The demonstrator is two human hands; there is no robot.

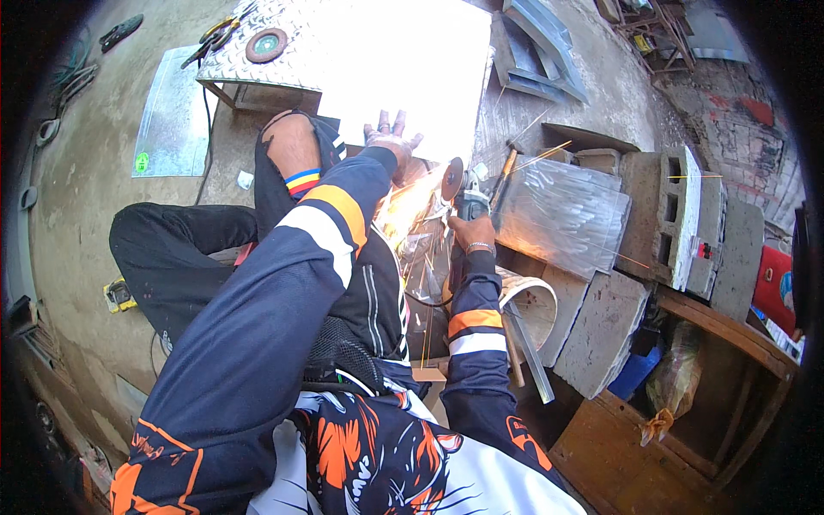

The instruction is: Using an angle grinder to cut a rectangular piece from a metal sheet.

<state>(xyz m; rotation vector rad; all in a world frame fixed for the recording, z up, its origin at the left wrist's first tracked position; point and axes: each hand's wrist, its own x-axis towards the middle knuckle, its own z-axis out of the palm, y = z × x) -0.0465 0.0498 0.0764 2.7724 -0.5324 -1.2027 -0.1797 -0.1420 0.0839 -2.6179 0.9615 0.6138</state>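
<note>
My right hand point(472, 232) grips an angle grinder point(474, 204) by its body. The disc point(452, 178) is at the near right edge of a bright, overexposed sheet point(412, 69). Orange sparks point(399, 210) stream from the disc toward my lap. My left hand point(392, 142) rests on the sheet's near edge with its fingers spread, to the left of the disc. Just right of the grinder lies a hammer point(506, 167), its handle pointing away. Glare hides the sheet's surface detail.
A spare abrasive disc point(266, 45) and pliers point(219, 34) lie on a checkered metal plate at the far left. Concrete blocks point(605, 330) and a scratched metal sheet point(558, 215) are on the right. A yellow tape measure point(120, 296) sits on the floor, left of my bent leg.
</note>
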